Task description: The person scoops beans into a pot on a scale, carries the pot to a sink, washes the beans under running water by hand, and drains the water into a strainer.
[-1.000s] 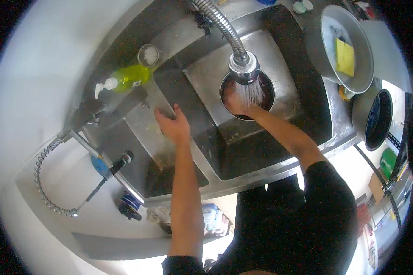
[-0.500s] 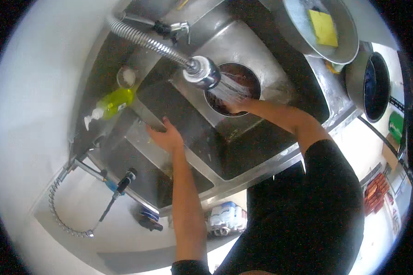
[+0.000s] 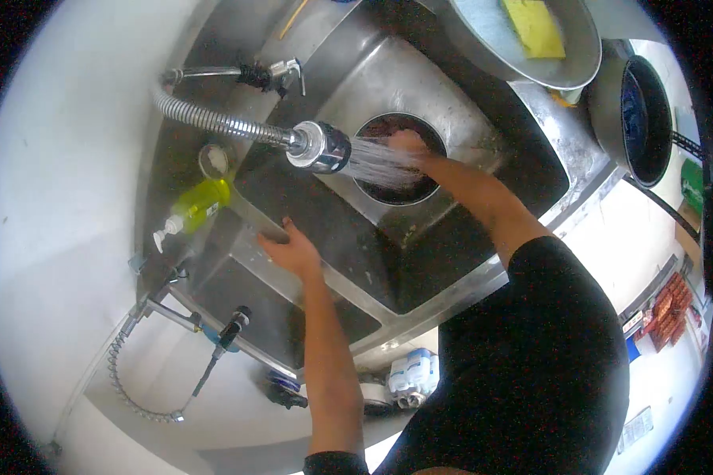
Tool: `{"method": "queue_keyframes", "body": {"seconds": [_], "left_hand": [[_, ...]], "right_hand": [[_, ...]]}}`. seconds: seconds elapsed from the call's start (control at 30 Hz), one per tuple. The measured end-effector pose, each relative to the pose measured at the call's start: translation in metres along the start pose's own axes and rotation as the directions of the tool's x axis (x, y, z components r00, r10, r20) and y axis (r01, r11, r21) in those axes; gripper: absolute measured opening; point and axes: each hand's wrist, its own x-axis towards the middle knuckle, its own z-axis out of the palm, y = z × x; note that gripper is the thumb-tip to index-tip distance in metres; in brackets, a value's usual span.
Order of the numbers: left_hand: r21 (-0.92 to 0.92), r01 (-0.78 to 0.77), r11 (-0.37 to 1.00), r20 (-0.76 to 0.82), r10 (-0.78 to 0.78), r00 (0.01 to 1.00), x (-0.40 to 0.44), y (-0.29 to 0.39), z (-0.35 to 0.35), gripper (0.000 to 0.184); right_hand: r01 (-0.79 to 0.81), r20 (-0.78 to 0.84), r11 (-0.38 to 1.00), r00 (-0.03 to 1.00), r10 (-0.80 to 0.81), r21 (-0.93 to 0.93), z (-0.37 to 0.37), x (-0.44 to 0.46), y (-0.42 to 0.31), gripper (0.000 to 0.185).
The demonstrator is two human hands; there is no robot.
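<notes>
My right hand point(image 3: 408, 144) is inside a round dark pan point(image 3: 382, 192) standing in the large sink basin point(image 3: 408, 71). Water from a sprayer head point(image 3: 318, 147) on a coiled metal hose streams over this hand and into the pan. Spray and blur hide its fingers, so whether it grips anything is unclear. On the metal divider between two basins, my left hand point(image 3: 293, 252) rests with thumb and fingers apart, holding nothing.
A yellow-green soap pump bottle point(image 3: 198, 204) lies on its side near a small glass point(image 3: 214, 161). Upper right, a large metal bowl point(image 3: 483, 59) holds suds and a yellow sponge point(image 3: 535, 30). Beyond it is a deep pot point(image 3: 610, 119). A second sprayer point(image 3: 231, 328) hangs lower left.
My right hand has moved up within the pan, from its lower right edge toward the upper part. The sprayer appears shifted left as the view moves. My left hand remains on the divider.
</notes>
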Motion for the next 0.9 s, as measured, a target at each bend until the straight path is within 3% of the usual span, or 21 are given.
{"method": "queue_keyframes", "body": {"seconds": [0.1,0.23,0.33,0.4,0.5,0.57,0.63,0.73,0.83,0.87,0.9], "left_hand": [[-0.084,0.024,0.996,0.029,-0.021,0.999,-0.002,0.009,-0.005,0.082],[0.025,-0.016,1.0,0.007,0.016,1.0,-0.002,-0.007,-0.002,0.081],[-0.034,0.022,0.999,0.016,-0.021,1.0,-0.004,-0.001,-0.002,0.082],[-0.057,0.032,0.998,0.026,-0.031,0.999,-0.002,0.002,-0.002,0.083],[-0.02,-0.002,1.0,0.03,0.003,1.0,0.0,-0.006,0.001,0.084],[-0.005,-0.011,1.0,0.02,0.011,1.0,0.002,-0.016,0.002,0.085],[0.057,0.012,0.998,0.017,-0.013,1.0,0.0,-0.013,-0.001,0.082],[0.062,0.021,0.998,0.013,-0.022,1.0,-0.002,-0.002,0.0,0.081],[0.062,0.034,0.997,0.021,-0.035,0.999,0.0,-0.006,-0.004,0.081],[0.059,0.04,0.997,0.032,-0.042,0.999,-0.002,-0.007,-0.003,0.08],[0.057,0.026,0.998,0.014,-0.027,1.0,-0.003,-0.011,0.002,0.079]], "right_hand": [[0.027,-0.342,0.971,0.938,0.057,0.236,0.005,-0.014,-0.003,0.04],[-0.001,-0.192,0.999,0.981,-0.005,-0.034,-0.028,-0.092,-0.034,0.043],[-0.05,-0.181,0.949,0.983,-0.008,-0.311,-0.057,-0.119,-0.039,0.065],[-0.189,-0.206,0.96,0.967,0.146,-0.206,-0.025,-0.097,-0.036,0.07],[-0.293,-0.357,0.936,0.91,0.211,-0.195,0.034,-0.061,-0.029,0.066],[-0.302,-0.279,0.949,0.923,0.266,-0.095,0.031,-0.037,-0.025,0.057],[-0.337,0.064,0.932,0.941,0.331,0.134,0.011,-0.014,-0.005,0.049],[-0.349,-0.211,0.907,0.892,0.399,0.237,0.022,0.007,0.013,0.043],[-0.353,-0.268,0.852,0.841,0.47,0.388,-0.019,-0.011,-0.027,0.046],[-0.324,-0.282,0.854,0.845,0.455,0.407,-0.019,-0.016,-0.037,0.048],[-0.136,-0.382,0.928,0.883,0.272,0.346,-0.002,-0.015,-0.039,0.05]]}}
